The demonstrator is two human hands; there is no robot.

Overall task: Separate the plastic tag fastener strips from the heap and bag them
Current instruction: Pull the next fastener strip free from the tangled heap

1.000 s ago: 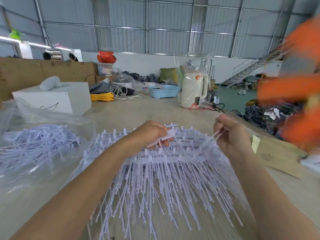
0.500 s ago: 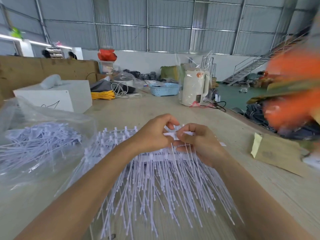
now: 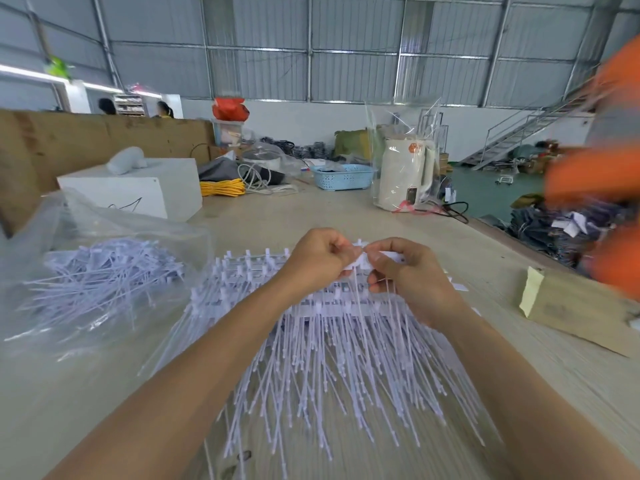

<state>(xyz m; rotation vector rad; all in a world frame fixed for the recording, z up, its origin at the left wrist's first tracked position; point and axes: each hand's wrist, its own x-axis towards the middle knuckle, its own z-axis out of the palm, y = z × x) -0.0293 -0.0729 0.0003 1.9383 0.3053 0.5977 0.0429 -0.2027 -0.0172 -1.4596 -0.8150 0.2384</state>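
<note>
A heap of white plastic tag fastener strips (image 3: pixel 332 355) fans out on the table in front of me, their bars at the far side and thin tails pointing toward me. My left hand (image 3: pixel 315 259) and my right hand (image 3: pixel 403 268) meet above the heap's far edge. Both pinch the head of one white fastener strip (image 3: pixel 360 259) between fingertips, and its thin tail hangs down between them. At the left lies a clear plastic bag (image 3: pixel 104 237) holding several loose separated fasteners (image 3: pixel 104 275).
A white box (image 3: pixel 138 188) stands behind the bag. Farther back are a blue basket (image 3: pixel 341 176), a yellow cord coil (image 3: pixel 221 187) and a bagged white kettle (image 3: pixel 403 174). A brown cardboard piece (image 3: pixel 575 313) lies at the right. A blurred person in orange (image 3: pixel 609 174) moves at the right edge.
My right hand came in from the right and met my left hand at the strip; both hands now pinch it close together. The orange figure at the right shifted.
</note>
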